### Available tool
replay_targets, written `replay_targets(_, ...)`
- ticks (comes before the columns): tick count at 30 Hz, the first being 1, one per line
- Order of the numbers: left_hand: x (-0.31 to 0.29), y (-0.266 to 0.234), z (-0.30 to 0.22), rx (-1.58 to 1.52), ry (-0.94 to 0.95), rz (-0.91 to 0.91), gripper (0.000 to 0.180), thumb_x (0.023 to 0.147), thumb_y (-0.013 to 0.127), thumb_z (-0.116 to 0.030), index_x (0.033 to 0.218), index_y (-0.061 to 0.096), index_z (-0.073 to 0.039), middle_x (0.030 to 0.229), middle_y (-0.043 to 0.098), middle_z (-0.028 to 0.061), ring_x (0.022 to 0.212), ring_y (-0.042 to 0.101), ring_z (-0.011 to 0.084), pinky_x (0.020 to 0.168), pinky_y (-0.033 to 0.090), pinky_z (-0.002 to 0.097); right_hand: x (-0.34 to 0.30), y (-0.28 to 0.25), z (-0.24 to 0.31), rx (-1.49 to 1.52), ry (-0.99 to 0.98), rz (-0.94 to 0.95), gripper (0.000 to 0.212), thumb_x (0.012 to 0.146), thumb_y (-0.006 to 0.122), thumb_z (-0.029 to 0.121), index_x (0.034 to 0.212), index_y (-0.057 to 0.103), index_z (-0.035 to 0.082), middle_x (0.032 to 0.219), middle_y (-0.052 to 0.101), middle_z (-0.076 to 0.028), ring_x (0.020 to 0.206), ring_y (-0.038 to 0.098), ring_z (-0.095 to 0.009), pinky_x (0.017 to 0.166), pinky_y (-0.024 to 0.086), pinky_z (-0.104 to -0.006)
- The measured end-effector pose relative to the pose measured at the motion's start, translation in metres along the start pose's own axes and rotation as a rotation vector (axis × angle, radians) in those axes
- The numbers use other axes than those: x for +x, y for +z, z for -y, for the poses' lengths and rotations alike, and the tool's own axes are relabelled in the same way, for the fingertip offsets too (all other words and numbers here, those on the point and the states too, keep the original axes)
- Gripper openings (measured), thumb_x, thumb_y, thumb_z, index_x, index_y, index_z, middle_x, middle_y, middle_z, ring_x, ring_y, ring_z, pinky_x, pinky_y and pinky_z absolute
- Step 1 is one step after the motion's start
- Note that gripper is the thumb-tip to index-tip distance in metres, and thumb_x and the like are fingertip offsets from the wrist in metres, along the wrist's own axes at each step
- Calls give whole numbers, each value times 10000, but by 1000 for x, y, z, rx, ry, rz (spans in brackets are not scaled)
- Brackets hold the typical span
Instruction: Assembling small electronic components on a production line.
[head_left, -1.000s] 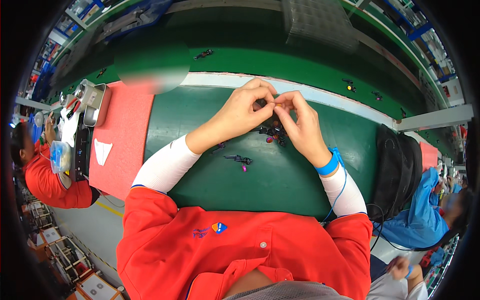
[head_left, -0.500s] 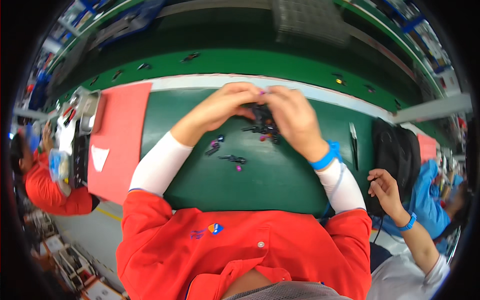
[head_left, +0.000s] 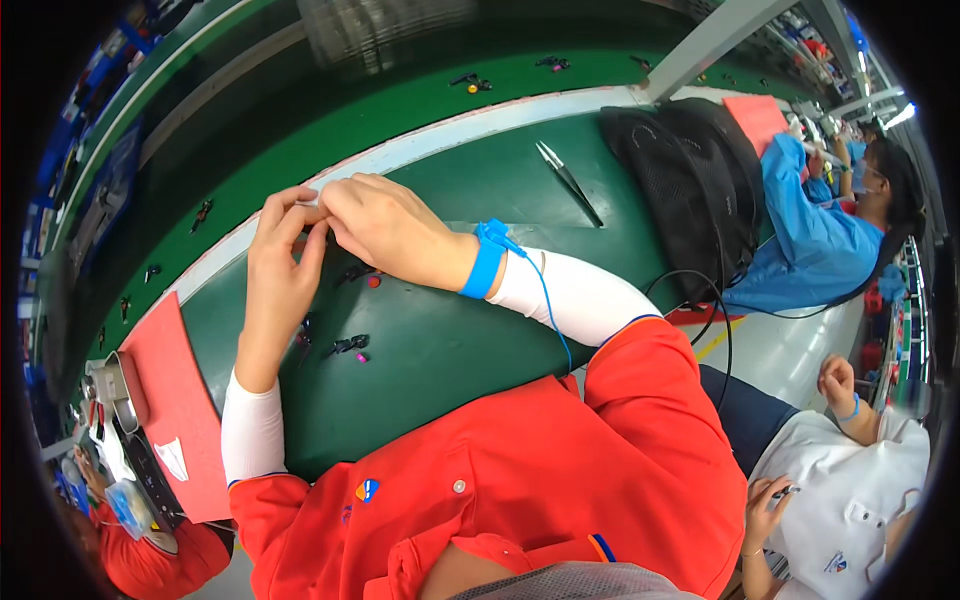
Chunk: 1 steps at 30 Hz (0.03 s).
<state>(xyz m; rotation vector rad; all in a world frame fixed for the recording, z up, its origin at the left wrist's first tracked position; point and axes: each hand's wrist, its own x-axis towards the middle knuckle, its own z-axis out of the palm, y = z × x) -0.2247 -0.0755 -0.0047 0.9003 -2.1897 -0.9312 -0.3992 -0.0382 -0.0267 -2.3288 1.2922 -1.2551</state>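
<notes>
My left hand and my right hand meet at the fingertips above the far edge of the green bench mat. Both are closed in a pinch, and whatever they hold is too small or hidden. A blue wrist strap with a cord circles my right wrist. Under my right hand, dark parts with a red round piece show in part. Nearer to me lies a small black part beside a pink round piece. Another dark part is partly covered by my left wrist.
Tweezers lie right of my hands, beside a black mesh bag. Beyond the white edge strip, a green belt carries several small black parts. A red mat is at left. Co-workers sit left and right; another person is at lower right.
The view has turned rightward, so the bench appears tilted and my hands stand further left in it. My fingertips stay together; the pink piece seen between them before is now hidden.
</notes>
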Motion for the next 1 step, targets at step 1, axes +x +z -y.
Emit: replay_targets(1, -1, 3, -5, 247, 154, -105, 163, 944, 510, -92, 1059, 619, -129, 1174, 529, 114, 970, 604, 267, 751, 569, 326, 1, 3, 0, 106, 79, -20, 383, 775, 638, 88, 1136, 525, 35, 988, 616, -141, 905, 599, -335, 853, 473, -364)
